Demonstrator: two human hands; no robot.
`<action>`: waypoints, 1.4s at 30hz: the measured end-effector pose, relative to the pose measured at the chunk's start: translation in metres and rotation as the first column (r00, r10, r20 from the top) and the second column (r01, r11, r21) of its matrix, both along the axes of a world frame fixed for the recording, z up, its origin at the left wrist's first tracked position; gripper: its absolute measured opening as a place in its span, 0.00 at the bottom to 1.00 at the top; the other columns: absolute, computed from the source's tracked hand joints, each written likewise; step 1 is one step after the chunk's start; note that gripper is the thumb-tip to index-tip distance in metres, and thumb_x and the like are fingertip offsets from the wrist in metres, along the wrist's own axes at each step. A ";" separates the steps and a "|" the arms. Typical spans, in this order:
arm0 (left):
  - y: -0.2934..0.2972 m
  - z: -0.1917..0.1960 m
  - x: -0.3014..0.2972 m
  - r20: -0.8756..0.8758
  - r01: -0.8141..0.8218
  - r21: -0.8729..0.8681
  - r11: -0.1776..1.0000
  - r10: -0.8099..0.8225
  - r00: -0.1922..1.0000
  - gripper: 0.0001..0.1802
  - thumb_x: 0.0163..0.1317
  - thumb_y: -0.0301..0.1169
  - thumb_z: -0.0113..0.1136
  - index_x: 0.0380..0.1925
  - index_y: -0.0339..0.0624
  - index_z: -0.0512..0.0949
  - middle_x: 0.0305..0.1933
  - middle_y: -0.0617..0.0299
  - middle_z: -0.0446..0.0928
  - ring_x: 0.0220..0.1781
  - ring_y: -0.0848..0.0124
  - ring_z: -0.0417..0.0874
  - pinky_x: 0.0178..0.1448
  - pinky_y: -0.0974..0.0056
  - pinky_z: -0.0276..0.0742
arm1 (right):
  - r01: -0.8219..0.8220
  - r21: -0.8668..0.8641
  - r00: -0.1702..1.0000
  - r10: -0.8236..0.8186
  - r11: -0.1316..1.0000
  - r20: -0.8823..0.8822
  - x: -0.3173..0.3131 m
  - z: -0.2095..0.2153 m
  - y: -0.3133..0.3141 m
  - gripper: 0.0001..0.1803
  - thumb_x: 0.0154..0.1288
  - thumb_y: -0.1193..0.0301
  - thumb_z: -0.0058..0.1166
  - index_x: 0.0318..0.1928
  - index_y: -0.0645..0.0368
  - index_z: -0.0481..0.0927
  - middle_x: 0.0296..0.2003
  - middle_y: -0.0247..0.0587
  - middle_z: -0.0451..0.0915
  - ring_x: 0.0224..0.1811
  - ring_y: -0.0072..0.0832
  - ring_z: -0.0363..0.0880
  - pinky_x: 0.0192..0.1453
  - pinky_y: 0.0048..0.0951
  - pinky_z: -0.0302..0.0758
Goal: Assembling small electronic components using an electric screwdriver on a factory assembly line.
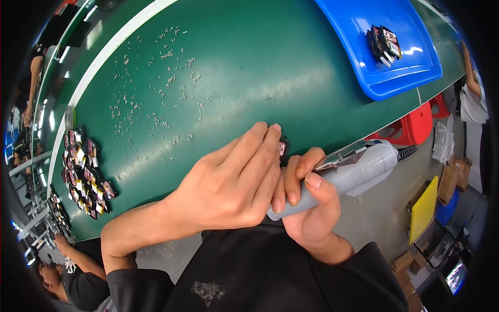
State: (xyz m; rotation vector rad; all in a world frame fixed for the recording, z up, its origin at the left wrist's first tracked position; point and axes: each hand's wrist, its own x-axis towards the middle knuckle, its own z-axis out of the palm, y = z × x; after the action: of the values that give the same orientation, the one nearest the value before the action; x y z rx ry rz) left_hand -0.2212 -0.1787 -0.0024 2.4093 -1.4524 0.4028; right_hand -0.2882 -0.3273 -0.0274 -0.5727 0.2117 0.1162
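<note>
My right hand (317, 213) is wrapped round a grey electric screwdriver (358, 169), which lies slantwise near the table edge with its cable end to the right. Its tip is hidden behind my left hand (228, 182). The fingers of that left hand are pressed together over a small black part with a printed label (283, 147), of which only an edge shows. Many tiny metal screws (156, 122) lie scattered on the green table (260, 57) beyond my left hand. To the left sits a pile of similar black parts (83, 177).
A blue tray (364, 83) at the far right holds a small stack of black parts (384, 44). A red stool (416, 127) stands beyond the table edge, with cardboard boxes (455, 179) on the floor. Another person (83, 275) works at the lower left.
</note>
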 end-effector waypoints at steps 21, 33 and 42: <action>0.010 -0.007 -0.009 -0.056 0.025 -0.010 1.000 -0.025 0.998 0.20 0.36 0.19 0.62 0.34 0.19 0.80 0.46 0.38 0.79 0.48 0.51 0.82 0.48 0.59 0.84 | 0.024 -0.272 0.888 0.105 0.962 0.449 0.070 0.045 -0.058 0.09 0.68 0.65 0.44 0.36 0.57 0.64 0.19 0.32 0.63 0.15 0.21 0.63 0.26 0.25 0.63; 0.009 -0.007 -0.010 -0.067 0.036 -0.007 0.999 -0.037 0.997 0.18 0.36 0.20 0.61 0.32 0.19 0.79 0.45 0.39 0.79 0.46 0.51 0.82 0.48 0.60 0.84 | -0.001 -0.346 0.853 0.182 0.938 0.490 0.070 0.040 -0.045 0.11 0.67 0.64 0.44 0.30 0.53 0.62 0.18 0.32 0.64 0.12 0.18 0.61 0.24 0.23 0.65; 0.012 -0.004 -0.012 -0.048 0.006 -0.029 1.000 -0.007 0.999 0.19 0.38 0.20 0.58 0.35 0.19 0.79 0.47 0.37 0.78 0.49 0.50 0.80 0.51 0.58 0.81 | -0.065 -0.463 0.840 0.299 0.884 0.452 0.080 0.045 -0.034 0.11 0.65 0.66 0.47 0.29 0.55 0.62 0.18 0.31 0.64 0.12 0.17 0.59 0.20 0.20 0.63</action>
State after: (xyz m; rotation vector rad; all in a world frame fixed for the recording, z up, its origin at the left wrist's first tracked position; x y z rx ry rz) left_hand -0.2336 -0.1668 -0.0060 2.3744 -1.4235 0.3600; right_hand -0.2080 -0.3616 0.0174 -1.0498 -0.3586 0.1020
